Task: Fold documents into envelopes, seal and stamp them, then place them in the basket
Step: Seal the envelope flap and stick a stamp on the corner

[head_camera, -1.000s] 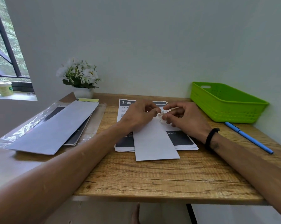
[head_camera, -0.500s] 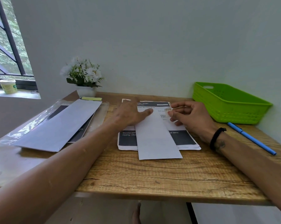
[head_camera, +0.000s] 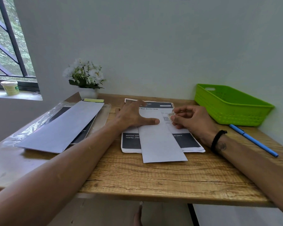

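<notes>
The left hand (head_camera: 134, 116) lies flat and unclenched on the envelope (head_camera: 160, 141), apparently pinning it atop the printed documents (head_camera: 186, 142) mid-desk, while the right hand (head_camera: 191, 119) pinches a small stamp (head_camera: 171, 114), the green basket (head_camera: 232, 105) at the far right corner.

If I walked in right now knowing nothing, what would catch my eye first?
Probably the bright green basket at the desk's far right corner. Next, the two hands at the centre: the left hand presses flat on a white envelope lying over printed sheets, while the right hand pinches a small stamp beside it.
</notes>
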`<state>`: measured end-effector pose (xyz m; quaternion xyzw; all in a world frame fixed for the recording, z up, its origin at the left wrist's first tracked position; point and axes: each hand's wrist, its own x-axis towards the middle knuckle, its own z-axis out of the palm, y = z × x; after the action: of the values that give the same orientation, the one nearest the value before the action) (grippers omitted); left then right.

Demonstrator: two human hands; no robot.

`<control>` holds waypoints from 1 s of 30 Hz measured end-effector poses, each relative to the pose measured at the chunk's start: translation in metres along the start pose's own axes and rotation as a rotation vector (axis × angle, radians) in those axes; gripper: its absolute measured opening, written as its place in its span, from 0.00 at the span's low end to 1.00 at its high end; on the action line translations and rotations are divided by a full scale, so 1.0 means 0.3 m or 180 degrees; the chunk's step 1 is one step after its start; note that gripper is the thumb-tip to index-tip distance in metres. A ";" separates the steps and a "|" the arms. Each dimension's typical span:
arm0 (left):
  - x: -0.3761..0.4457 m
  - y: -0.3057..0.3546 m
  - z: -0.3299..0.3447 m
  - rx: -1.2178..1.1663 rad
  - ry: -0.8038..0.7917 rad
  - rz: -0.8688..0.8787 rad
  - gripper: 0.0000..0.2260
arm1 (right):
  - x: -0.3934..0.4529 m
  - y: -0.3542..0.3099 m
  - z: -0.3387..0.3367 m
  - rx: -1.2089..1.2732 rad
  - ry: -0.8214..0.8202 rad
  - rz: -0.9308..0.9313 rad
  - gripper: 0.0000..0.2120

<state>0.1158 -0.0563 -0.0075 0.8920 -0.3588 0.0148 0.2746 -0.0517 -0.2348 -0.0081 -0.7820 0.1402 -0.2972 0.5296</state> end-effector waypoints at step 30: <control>0.088 -0.050 -0.149 -0.4189 0.2779 -0.0877 0.06 | -0.041 -0.114 -0.058 0.1734 -0.1323 0.1164 0.08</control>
<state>0.1528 -0.0416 0.0291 0.4969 -0.0407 0.1138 0.8593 -0.0753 -0.2275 0.0238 -0.6184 0.0829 -0.0594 0.7792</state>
